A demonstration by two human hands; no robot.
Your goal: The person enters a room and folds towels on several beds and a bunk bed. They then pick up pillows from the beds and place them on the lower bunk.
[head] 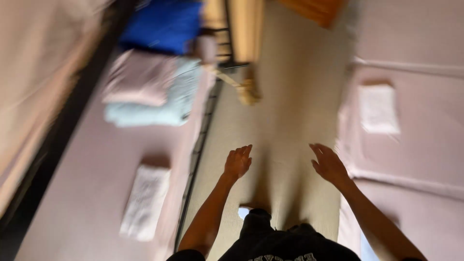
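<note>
Frame was heavily motion-blurred, so detail is limited. Both hands were empty and held out in front over the floor (285,111), a pale matted strip running between two beds.

Left hand (238,162): released, fingers loosely curled, gripping nothing. Nearest thing to it was the pink bed on the left (87,179), just beside the wrist line, not touching.

Right hand (329,164): released, fingers spread, gripping nothing. It hung close to the edge of the pink bed on the right (425,145), apart from it.

On the left bed: a white folded towel (145,200) lying flat near the bed edge, and further up a stack of a pink folded blanket (137,79) on top of a pale blue folded blanket (164,104). Something blue (164,24) sat beyond that; couldn't tell what. On the right bed: another white folded towel (379,108), flat, well apart from the right hand. Wooden furniture (246,48) stood at the far end of the floor strip; shape unclear from blur.

Risks, as a judgement only:
- Narrow aisle and a fast-moving head: a shin or hand could clip a bed frame edge.
- The left towel sat near the bed edge; a brush from the left arm could drag it off.
- Wooden piece ahead partly blocked the aisle, a trip or bump point.
</note>
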